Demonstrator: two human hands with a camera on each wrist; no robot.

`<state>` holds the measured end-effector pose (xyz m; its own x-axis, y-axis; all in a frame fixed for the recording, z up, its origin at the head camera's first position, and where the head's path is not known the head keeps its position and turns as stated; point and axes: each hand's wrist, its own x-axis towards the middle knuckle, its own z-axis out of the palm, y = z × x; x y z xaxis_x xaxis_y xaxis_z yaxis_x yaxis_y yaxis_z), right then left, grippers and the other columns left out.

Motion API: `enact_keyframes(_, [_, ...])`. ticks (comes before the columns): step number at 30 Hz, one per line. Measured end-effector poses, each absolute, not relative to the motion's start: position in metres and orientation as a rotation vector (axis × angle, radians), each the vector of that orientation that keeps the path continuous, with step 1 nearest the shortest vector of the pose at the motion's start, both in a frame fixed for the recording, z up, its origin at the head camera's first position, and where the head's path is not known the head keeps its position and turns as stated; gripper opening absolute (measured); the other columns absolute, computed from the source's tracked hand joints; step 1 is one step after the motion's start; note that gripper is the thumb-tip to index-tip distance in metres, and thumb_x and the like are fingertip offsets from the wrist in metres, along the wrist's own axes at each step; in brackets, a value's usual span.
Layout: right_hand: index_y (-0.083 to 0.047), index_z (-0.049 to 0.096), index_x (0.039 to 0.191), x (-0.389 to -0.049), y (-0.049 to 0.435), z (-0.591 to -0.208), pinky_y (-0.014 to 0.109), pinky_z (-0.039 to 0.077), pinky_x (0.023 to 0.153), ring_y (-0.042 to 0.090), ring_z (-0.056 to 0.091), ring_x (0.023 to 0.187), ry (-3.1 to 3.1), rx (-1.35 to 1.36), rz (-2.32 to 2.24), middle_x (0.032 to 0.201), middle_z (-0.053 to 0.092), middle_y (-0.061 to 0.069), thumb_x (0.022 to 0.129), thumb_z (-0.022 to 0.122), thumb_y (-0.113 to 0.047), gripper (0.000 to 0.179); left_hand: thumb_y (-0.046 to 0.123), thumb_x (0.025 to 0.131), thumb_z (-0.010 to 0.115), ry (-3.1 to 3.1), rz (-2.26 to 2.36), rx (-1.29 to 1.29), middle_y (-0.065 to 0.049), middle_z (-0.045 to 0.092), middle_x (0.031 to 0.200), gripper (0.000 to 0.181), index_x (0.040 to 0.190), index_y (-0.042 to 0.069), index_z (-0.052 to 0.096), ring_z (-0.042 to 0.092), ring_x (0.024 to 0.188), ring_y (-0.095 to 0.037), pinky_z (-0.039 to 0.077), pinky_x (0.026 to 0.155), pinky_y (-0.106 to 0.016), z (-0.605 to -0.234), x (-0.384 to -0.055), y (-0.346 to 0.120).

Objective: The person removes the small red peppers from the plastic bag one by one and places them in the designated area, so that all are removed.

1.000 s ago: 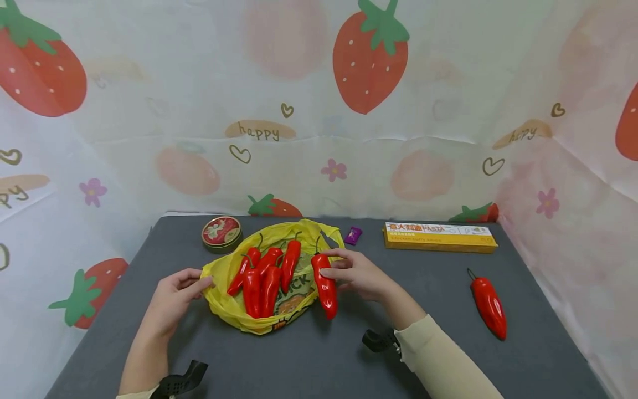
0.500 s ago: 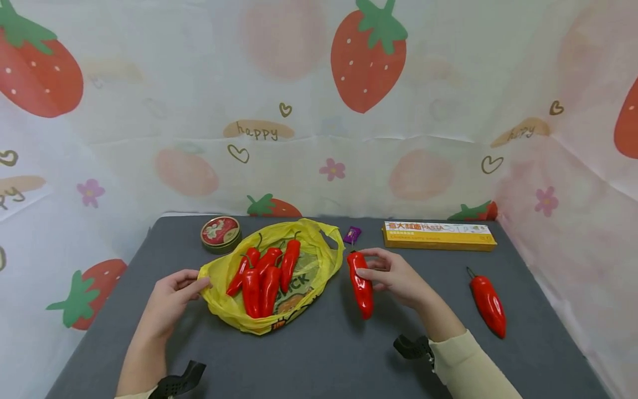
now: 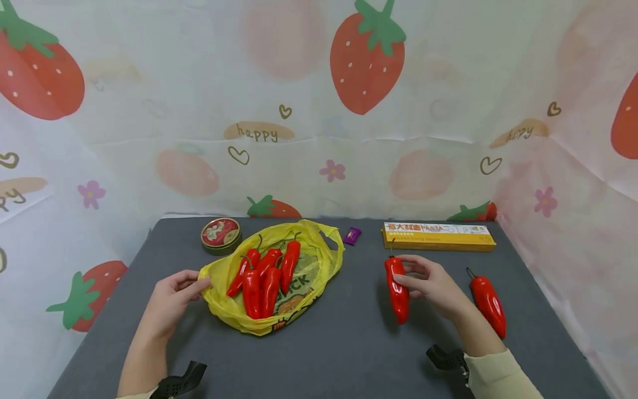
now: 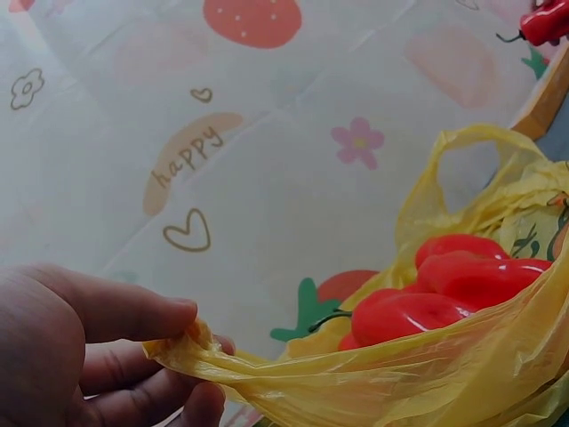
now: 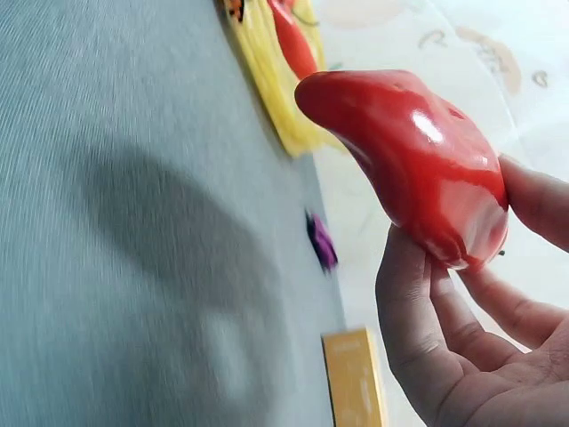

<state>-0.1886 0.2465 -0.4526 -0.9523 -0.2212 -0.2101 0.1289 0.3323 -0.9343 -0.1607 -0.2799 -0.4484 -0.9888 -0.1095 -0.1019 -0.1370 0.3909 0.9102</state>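
A yellow plastic bag [image 3: 326, 266] lies spread on the dark table with several red chili peppers [image 3: 271, 288] in it. At its left edge my left hand [image 3: 175, 296] pinches the rim between thumb and fingers; the left wrist view shows the bunched plastic [image 4: 182, 349] in that pinch. My right hand [image 3: 430, 281] holds one red chili pepper [image 3: 397, 291] to the right of the bag, stem pointing away. In the right wrist view this pepper [image 5: 418, 160] is off the tabletop, between thumb and fingers. Another red chili pepper [image 3: 488, 305] lies farther right, partly behind my right forearm.
A round red-lidded tin [image 3: 221, 235] stands at the back left, close to the bag. A small purple packet [image 3: 351, 236] lies behind the bag's right side. A yellow pasta box [image 3: 438, 237] lies along the back edge. Behind the table hangs a strawberry-print cloth [image 3: 369, 166].
My right hand has carried the held chili pepper rightward, from the bag's right edge to in front of the pasta box. My left hand keeps its pinch on the bag, hardly moving.
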Motion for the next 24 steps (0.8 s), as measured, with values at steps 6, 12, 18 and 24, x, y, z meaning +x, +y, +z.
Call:
enact_keyframes(6, [-0.013, 0.044, 0.150, -0.183, 0.268, -0.445, 0.038, 0.058, 0.084, 0.031, 0.055, 0.117, 2.340, -0.039, -1.655, 0.145, 0.049, 0.021, 0.094, 0.071, -0.033, 0.066, 0.033, 0.099, 0.066, 2.593, 1.719, -0.226, 0.010, 0.069, 0.085, 0.044, 0.119, -0.006, 0.064, 0.060, 0.083, -0.010, 0.054, 0.078, -0.026, -0.447, -0.161, -0.278])
enact_keyframes(12, [-0.010, 0.041, 0.152, -0.178, 0.287, -0.444, 0.037, 0.058, 0.085, 0.033, 0.051, 0.122, 2.395, -0.014, -1.637, 0.145, 0.047, 0.023, 0.096, 0.069, -0.032, 0.066, 0.035, 0.099, 0.066, 2.587, 1.701, -0.230, 0.009, 0.068, 0.086, 0.045, 0.119, -0.005, 0.064, 0.059, 0.084, -0.010, 0.054, 0.079, -0.026, -0.448, -0.162, -0.276])
enact_keyframes(18, [-0.008, 0.042, 0.151, -0.175, 0.304, -0.440, 0.036, 0.058, 0.083, 0.031, 0.057, 0.116, 2.487, 0.007, -1.557, 0.143, 0.050, 0.025, 0.096, 0.069, -0.036, 0.067, 0.035, 0.098, 0.067, 2.589, 1.682, -0.235, 0.007, 0.069, 0.088, 0.044, 0.118, -0.005, 0.065, 0.059, 0.083, -0.011, 0.054, 0.079, -0.026, -0.449, -0.164, -0.275])
enact_keyframes(24, [-0.007, 0.043, 0.151, -0.176, 0.325, -0.439, 0.041, 0.059, 0.085, 0.033, 0.059, 0.115, 2.583, 0.060, -1.404, 0.142, 0.050, 0.027, 0.094, 0.069, -0.045, 0.073, 0.034, 0.098, 0.067, 2.582, 1.701, -0.243, 0.004, 0.069, 0.088, 0.044, 0.118, -0.006, 0.065, 0.059, 0.082, -0.012, 0.054, 0.077, -0.027, -0.450, -0.163, -0.275])
